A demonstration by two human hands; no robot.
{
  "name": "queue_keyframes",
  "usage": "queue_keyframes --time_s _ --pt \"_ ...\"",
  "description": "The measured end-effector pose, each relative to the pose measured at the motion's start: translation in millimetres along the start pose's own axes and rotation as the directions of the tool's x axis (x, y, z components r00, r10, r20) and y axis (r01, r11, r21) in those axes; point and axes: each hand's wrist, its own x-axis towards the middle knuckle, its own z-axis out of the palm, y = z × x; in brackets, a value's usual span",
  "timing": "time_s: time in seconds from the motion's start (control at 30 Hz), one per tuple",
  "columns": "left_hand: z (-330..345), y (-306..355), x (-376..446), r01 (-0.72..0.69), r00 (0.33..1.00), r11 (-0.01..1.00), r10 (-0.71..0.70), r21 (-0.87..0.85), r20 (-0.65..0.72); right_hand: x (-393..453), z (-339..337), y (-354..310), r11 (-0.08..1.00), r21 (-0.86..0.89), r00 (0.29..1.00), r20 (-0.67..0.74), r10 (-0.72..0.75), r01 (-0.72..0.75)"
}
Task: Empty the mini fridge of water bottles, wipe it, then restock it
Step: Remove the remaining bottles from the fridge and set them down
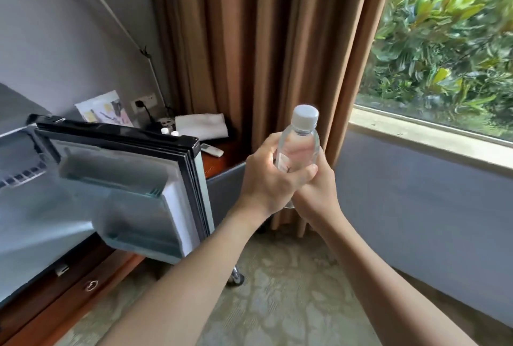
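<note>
Hands meet in front of the brown pleated curtain (263,40), both around one small clear plastic water bottle with a white cap (301,137). The left hand (266,176) wraps its fingers round the bottle body, and the right hand (316,190) grips the lower part from below, touching the left hand. The bottle stands upright, its cap above both hands.

Left of the bottle, the mini fridge door with black edges and a clear plastic shelf (125,179) stands open, its outer edge near the left forearm. Between this edge and the grey wall under the window (430,193) there is open floor with a pale patterned carpet (277,290).

Behind the door, a dark wooden counter (222,159) carries a folded white cloth (201,125), a white remote control (212,149) and two small white caps (169,132). Green leaves show through the window glass (444,40).
</note>
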Motion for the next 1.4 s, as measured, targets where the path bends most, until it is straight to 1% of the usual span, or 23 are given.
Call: queue_keyframes --time_s 0.1,0.23,0.37,0.5,0.67,0.8,0.9,1.0,1.1,1.2,1.27,1.33,1.4 --pt "19.7 -19.2 36.4 -0.012 1.000 1.000 0.012 0.000 0.003 35.8 -4.2 21.1 0.999 -0.034 1.000 -0.014 -0.005 0.005" --pt "33.4 -51.2 91.2 -0.004 1.000 1.000 0.004 0.011 0.005 89.4 3.7 49.8 0.997 -0.061 0.999 -0.016 0.040 -0.041" --pt "43.7 -76.3 140.4 0.021 1.000 1.000 -0.021 0.000 -0.010 140.2 11.7 74.0 0.993 -0.094 0.997 0.016 0.071 -0.069" --pt "51.4 -102.6 179.9 0.055 0.998 0.997 -0.054 0.050 -0.029 182.5 23.0 100.9 0.991 -0.089 0.994 0.041 0.101 -0.097" --pt "51.3 -147.8 232.1 0.141 0.986 0.983 -0.129 0.117 -0.104 241.6 52.1 147.1 0.991 -0.056 0.980 0.157 0.126 -0.118" --pt "41.4 -186.1 271.7 0.226 0.949 0.962 -0.182 0.152 -0.257 295.0 91.0 182.3 0.997 0.009 0.948 0.310 0.075 -0.082" --pt "26.4 -210.5 297.4 0.307 0.886 0.940 -0.225 0.150 -0.405 331.3 125.2 202.9 0.997 0.018 0.874 0.482 0.062 -0.081" --pt "5.3 -232.8 309.7 0.381 0.811 0.916 -0.267 0.124 -0.521 354.5 162.3 219.1 1.000 -0.015 0.786 0.618 0.020 -0.013" --pt "-18.1 -254.5 310.1 0.460 0.731 0.883 -0.315 0.096 -0.606 363.0 199.4 229.8 0.996 -0.028 0.710 0.703 -0.040 0.085" --pt "-45.4 -279.8 309.4 0.557 0.648 0.823 -0.347 0.112 -0.677 363.4 243.7 245.3 0.992 -0.022 0.626 0.777 -0.058 0.120" --pt "-63.3 -302.5 309.5 0.610 0.588 0.788 -0.375 0.088 -0.717 360.4 277.3 262.6 0.990 -0.024 0.572 0.818 -0.060 0.139" --pt "-79.2 -326.8 309.8 0.672 0.524 0.736 -0.396 0.081 -0.754 354.4 310.9 284.6 0.992 -0.051 0.559 0.829 -0.022 0.115" --pt "-93.9 -351.7 312.4 0.717 0.487 0.691 -0.402 0.092 -0.775 349.2 341.9 308.3 0.994 -0.070 0.562 0.827 0.013 0.081"
